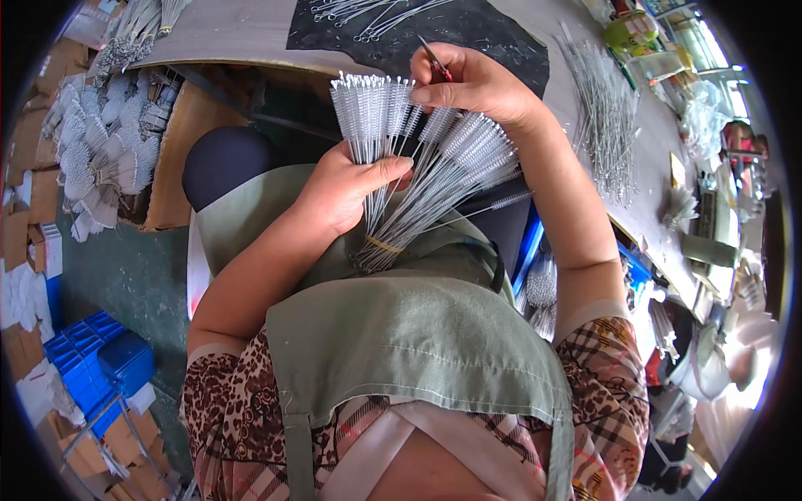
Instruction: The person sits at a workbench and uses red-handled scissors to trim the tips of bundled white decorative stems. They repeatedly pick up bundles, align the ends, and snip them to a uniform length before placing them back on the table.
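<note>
My left hand (342,194) grips a fanned bundle of thin white bottle brushes (451,163) with twisted wire stems, tied near the bottom by a yellow rubber band (383,245). The bundle rests over my lap on a green apron (401,326). My right hand (472,83) is at the brush tips, pinching a small red-handled tool (435,59) between thumb and fingers.
A worktable (251,29) with a black mat (493,29) lies ahead, with loose wire brushes (606,117) on its right part. A cardboard box of finished brushes (104,142) stands at left. Blue crates (100,363) sit on the floor at lower left.
</note>
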{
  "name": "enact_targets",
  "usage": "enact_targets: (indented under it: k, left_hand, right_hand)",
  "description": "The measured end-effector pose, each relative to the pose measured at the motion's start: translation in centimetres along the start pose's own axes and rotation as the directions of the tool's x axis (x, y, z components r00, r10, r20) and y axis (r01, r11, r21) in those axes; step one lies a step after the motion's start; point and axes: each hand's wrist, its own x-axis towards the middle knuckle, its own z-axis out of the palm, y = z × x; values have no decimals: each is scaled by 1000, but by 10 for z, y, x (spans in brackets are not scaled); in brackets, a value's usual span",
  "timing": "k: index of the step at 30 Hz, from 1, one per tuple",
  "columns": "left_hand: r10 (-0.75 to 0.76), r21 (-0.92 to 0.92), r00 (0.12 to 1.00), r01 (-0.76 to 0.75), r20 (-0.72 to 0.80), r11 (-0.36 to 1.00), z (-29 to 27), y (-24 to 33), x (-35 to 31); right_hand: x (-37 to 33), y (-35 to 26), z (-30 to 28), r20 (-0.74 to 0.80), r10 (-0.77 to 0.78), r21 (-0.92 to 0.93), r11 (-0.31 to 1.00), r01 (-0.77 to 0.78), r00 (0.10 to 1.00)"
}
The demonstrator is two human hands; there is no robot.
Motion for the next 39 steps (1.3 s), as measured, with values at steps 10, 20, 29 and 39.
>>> enact_targets:
  k: [10,20,29,39]
  left_hand:
    - [1,-76,1000,-1,9,997,2,0,-1]
    - [40,-72,999,-42,-28,996,1,-2,-1]
    - [-17,-61,1000,18,14,998,6,2,5]
    - [-12,-49,1000,13,15,999,1,-2,5]
  right_hand:
    - [0,-5,2,-19,-22,-69,997,20,1000]
    - [4,3,-5,46,25,-93,995,-21,999]
    - [16,2,-8,-121,-28,-189,982,4,992]
    - [23,-8,2,-3,34,-231,972,-34,999]
